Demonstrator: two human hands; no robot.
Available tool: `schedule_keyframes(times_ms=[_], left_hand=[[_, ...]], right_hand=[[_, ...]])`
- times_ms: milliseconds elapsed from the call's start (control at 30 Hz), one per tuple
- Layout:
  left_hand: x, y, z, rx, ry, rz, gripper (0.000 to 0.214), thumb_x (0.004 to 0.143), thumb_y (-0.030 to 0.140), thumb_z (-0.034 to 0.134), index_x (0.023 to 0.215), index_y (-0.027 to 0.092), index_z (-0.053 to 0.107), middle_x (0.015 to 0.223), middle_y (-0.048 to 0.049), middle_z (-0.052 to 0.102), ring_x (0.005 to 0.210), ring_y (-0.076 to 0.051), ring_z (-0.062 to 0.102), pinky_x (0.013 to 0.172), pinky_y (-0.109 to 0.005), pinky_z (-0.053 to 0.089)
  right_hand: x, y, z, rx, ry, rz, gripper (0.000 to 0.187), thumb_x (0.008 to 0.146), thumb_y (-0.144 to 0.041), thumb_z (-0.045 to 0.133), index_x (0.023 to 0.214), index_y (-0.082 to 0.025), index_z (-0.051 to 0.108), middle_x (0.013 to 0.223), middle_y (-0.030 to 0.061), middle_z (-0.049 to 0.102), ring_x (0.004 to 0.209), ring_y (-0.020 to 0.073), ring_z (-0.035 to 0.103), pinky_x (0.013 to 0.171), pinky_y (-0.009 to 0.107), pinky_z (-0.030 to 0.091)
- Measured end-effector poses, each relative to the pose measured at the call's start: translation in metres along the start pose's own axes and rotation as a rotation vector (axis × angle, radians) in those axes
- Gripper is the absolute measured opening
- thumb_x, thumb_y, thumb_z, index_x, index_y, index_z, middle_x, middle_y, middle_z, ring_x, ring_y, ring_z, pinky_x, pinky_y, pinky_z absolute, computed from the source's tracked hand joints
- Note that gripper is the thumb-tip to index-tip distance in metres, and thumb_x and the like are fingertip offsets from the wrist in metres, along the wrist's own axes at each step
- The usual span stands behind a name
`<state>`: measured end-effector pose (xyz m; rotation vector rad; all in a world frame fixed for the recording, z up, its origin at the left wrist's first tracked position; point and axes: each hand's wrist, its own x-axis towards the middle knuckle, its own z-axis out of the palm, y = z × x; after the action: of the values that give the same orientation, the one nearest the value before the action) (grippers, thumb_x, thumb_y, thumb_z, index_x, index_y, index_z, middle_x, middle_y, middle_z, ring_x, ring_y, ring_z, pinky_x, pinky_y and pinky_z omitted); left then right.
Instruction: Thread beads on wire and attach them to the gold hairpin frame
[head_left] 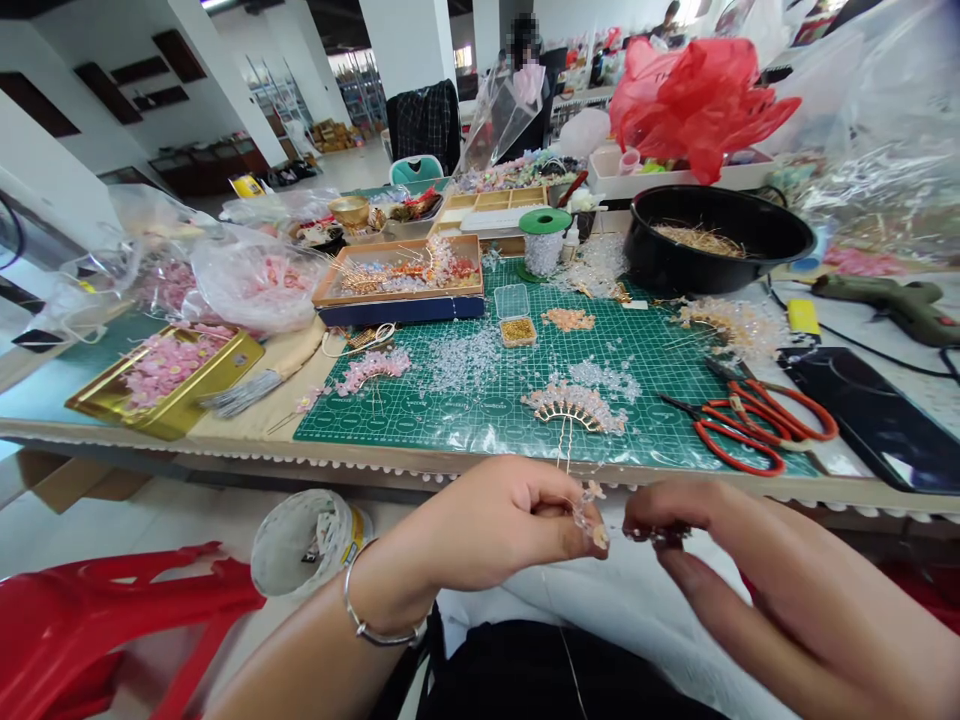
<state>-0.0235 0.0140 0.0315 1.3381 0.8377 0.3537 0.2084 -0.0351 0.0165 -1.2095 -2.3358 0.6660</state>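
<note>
Beads [582,512] with small pale flowers [599,537] are pinched in the left hand's [487,525] grip, just outside the surface's [795,490] front edge. Close by, the right hand [716,525] curls its fingers towards the thumb; what it grips, I cannot tell. One beaded comb [574,412] lies near that edge.

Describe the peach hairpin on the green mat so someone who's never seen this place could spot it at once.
Find the green mat, then its near edge, just beyond the left hand. There lies the peach hairpin, a curved fan with two wavy prongs pointing back toward that hand. Its peach colour sets it apart from the pink hairpin farther left on the mat.
</note>
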Motion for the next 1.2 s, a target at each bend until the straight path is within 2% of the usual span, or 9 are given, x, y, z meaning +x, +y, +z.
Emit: schedule_keyframes(times_ms=[100,167,467,533,633,700,833,933,1200], left_hand=[[0.000,0.000,0.000,-0.017,-0.012,0.006,0.031,0.083,0.046,0.073,0.076,0.016,0.067,0.075,0.0014,0.061,0.074,-0.013,0.050,0.072,-0.025,0.038],[0.000,0.000,0.000,-0.023,-0.022,0.012,0.032,0.084,0.046,0.072,0.077,0.016,0.067,0.075,0.0014,0.060,0.074,-0.013,0.050,0.072,-0.025,0.038],[-0.001,-0.001,0.001,-0.050,-0.047,0.024,0.033,0.083,0.049,0.073,0.075,0.017,0.066,0.074,0.0018,0.060,0.074,-0.013,0.052,0.074,-0.025,0.040],[-0.001,-0.001,0.001,-0.023,-0.044,0.029,0.032,0.083,0.048,0.073,0.075,0.017,0.067,0.076,0.0013,0.062,0.075,-0.014,0.053,0.076,-0.025,0.040],[0.001,-0.001,0.003,0.000,-0.035,0.046,0.028,0.084,0.044,0.072,0.076,0.017,0.068,0.078,0.0008,0.064,0.077,-0.014,0.054,0.077,-0.025,0.040],[0.002,-0.002,0.005,-0.010,-0.036,0.039,0.026,0.083,0.041,0.074,0.075,0.017,0.067,0.077,0.0020,0.061,0.077,-0.014,0.051,0.075,-0.025,0.039],[0.003,-0.001,0.007,-0.025,-0.040,0.000,0.024,0.080,0.037,0.078,0.074,0.017,0.066,0.072,0.0043,0.055,0.073,-0.013,0.045,0.070,-0.024,0.037],[0.001,0.000,0.007,-0.009,-0.023,-0.013,0.024,0.079,0.035,0.079,0.072,0.016,0.065,0.069,0.0055,0.052,0.070,-0.012,0.042,0.068,-0.023,0.035],[-0.001,-0.006,0.007,-0.077,-0.059,0.027,0.029,0.083,0.046,0.073,0.080,0.017,0.070,0.081,-0.0005,0.065,0.079,-0.015,0.054,0.074,-0.026,0.041]], right_hand=[[-0.001,0.001,0.006,-0.164,0.114,-0.186,0.020,0.096,-0.014,0.044,0.112,-0.025,0.048,0.094,0.0033,0.070,0.084,0.0169,0.071,0.074,0.030,0.055],[0.000,0.000,0.008,-0.190,0.165,-0.233,0.017,0.097,-0.012,0.042,0.107,-0.023,0.050,0.087,0.0030,0.069,0.078,0.0149,0.071,0.070,0.027,0.055],[-0.003,0.002,0.006,-0.178,0.167,-0.186,0.019,0.096,-0.012,0.043,0.108,-0.025,0.050,0.086,0.0003,0.072,0.075,0.0134,0.072,0.065,0.026,0.054],[-0.001,0.001,0.005,-0.219,0.156,-0.205,0.022,0.095,-0.011,0.043,0.110,-0.025,0.051,0.090,0.0021,0.073,0.083,0.0161,0.074,0.074,0.029,0.056],[0.005,-0.005,0.004,-0.323,0.149,-0.268,0.030,0.091,-0.012,0.045,0.120,-0.020,0.052,0.108,0.0102,0.074,0.102,0.0245,0.073,0.096,0.043,0.054],[0.010,-0.012,0.005,-0.349,0.176,-0.297,0.033,0.089,-0.010,0.045,0.120,-0.018,0.051,0.110,0.0138,0.074,0.106,0.0271,0.072,0.100,0.046,0.052],[0.013,-0.020,0.010,-0.296,0.203,-0.281,0.028,0.088,-0.005,0.042,0.111,-0.019,0.050,0.089,0.0089,0.073,0.087,0.0221,0.075,0.076,0.034,0.061],[0.009,-0.020,0.015,-0.245,0.173,-0.246,0.021,0.091,-0.005,0.042,0.101,-0.022,0.048,0.078,0.0032,0.069,0.069,0.0177,0.072,0.059,0.027,0.057],[-0.001,-0.008,0.025,-0.090,0.184,-0.089,0.011,0.096,-0.016,0.048,0.096,-0.026,0.051,0.074,-0.0043,0.065,0.062,0.0115,0.063,0.058,0.024,0.048]])
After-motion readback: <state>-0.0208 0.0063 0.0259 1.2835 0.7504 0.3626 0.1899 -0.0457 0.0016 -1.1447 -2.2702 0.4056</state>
